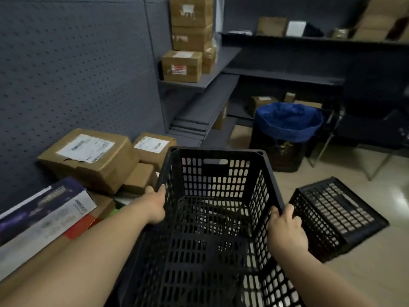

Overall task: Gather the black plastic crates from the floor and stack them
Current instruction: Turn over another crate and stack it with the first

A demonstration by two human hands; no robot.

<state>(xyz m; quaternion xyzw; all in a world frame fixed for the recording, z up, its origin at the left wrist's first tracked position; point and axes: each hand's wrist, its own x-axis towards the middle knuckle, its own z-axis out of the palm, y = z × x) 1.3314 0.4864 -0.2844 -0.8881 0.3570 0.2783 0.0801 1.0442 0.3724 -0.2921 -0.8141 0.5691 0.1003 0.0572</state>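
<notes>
At 9 o'clock a grey pegboard wall [73, 69] rises, dotted with small holes in even rows. Below it, at 8 o'clock, lies a glossy printed carton [44, 209], long and flat, with three plain cardboard boxes [93, 158] heaped just past it, two bearing white paper labels.

The left hand [156, 206] grips the left rim of the held crate [212, 218], thumb inside, fingers curled over the outside and mostly hidden. This crate fills the centre and 6 o'clock: black plastic, rectangular, its walls and floor a lattice of small slots, a handle slot cut in the far wall. Through the lattice another dark lattice shows beneath; whether that is a second crate I cannot tell.

At 12 o'clock grey metal shelves [199, 85] carry three stacked taped cardboard boxes.

The right hand [285, 229] clamps the crate's right rim, fingers wrapped over the edge, close together.

At 1 o'clock stands a dark bin [285, 140] lined with a crinkled blue bag. At 3 o'clock a second crate [336, 216] lies tipped on the pale tiled floor [376, 273], just beside the right hand, apart from the held one. Two crates are plainly countable.
</notes>
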